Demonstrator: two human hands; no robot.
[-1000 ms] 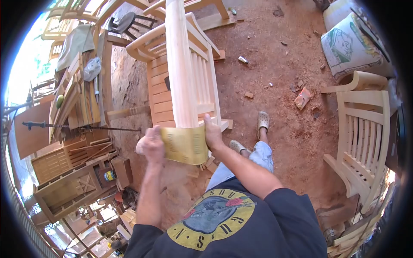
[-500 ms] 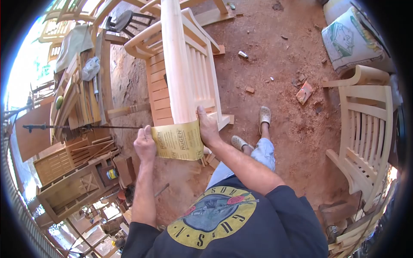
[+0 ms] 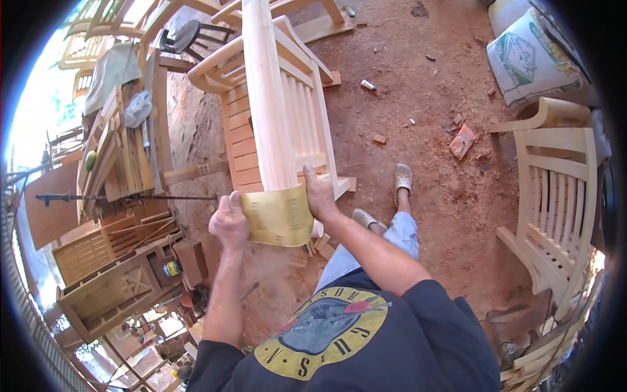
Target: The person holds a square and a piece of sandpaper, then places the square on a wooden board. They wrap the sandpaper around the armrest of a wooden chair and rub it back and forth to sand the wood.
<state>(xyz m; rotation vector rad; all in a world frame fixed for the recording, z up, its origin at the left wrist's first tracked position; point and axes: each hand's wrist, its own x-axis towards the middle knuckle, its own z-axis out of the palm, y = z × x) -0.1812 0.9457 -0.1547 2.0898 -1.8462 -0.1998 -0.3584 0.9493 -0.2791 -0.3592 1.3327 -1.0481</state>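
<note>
A yellow sheet of sandpaper (image 3: 277, 217), printed on its outward face, is wrapped over the near end of a pale wooden armrest (image 3: 273, 117). My left hand (image 3: 230, 221) pinches the sheet's left edge, fingers closed. At its right edge my right hand (image 3: 320, 194) grips the paper, with the thumb pointing up along the wood. The armrest belongs to a slatted wooden bench (image 3: 241, 130). The sandpaper hides the end of the wood and some of my fingertips.
Another slatted wooden piece (image 3: 555, 176) stands at the right, below a printed sack (image 3: 522, 62). Stacked boards (image 3: 124, 150) and a wooden cabinet (image 3: 111, 287) lie to the left. An orange packet (image 3: 462, 142) rests on the dirt floor among shavings.
My left hand has shifted right and slightly down, closer to the right hand. The sandpaper bows more around the armrest's end, its print now blurred. My right hand moved only slightly.
</note>
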